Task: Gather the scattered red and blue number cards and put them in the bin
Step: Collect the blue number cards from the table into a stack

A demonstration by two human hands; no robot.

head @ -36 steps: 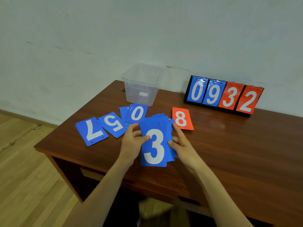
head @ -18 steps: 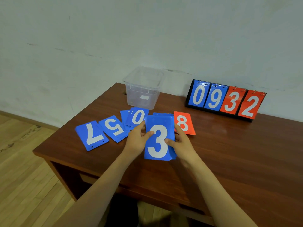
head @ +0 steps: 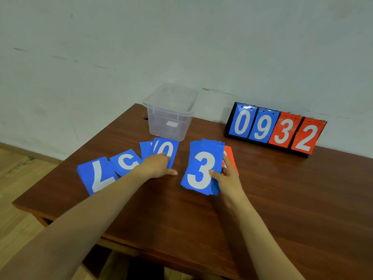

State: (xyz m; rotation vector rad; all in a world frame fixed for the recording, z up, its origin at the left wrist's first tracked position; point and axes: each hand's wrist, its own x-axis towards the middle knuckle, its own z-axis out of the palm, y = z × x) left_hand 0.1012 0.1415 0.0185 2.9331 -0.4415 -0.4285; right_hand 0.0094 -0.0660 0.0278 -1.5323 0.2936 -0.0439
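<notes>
- Reaching out, my left hand [head: 158, 165] has left the stack it steadied a second ago. It now lies on the blue plastic card with a white 0 [head: 168, 150], fingers laid over it, thumb out on the brown wooden table [head: 282, 199]. Relaxed, no grasp yet.
- Stack of blue number cards with a 3 on top [head: 201, 168] is now in my right hand [head: 228, 178] alone, thumb on the face, fingers behind, pinching it.
- Judgement: next pick-up starting. The clear plastic bin [head: 169, 126] just behind the 0 card shows no cards inside.
- Blue card with a white 7 [head: 96, 174] and blue card with a white 5 [head: 126, 161] are loose on the table, both partly covered by my left forearm.
- Another blue card [head: 145, 148] lies under the 0, number hidden.
- Red card [head: 232, 158] sits mostly behind the stack and my right fingers, digit unreadable.
</notes>
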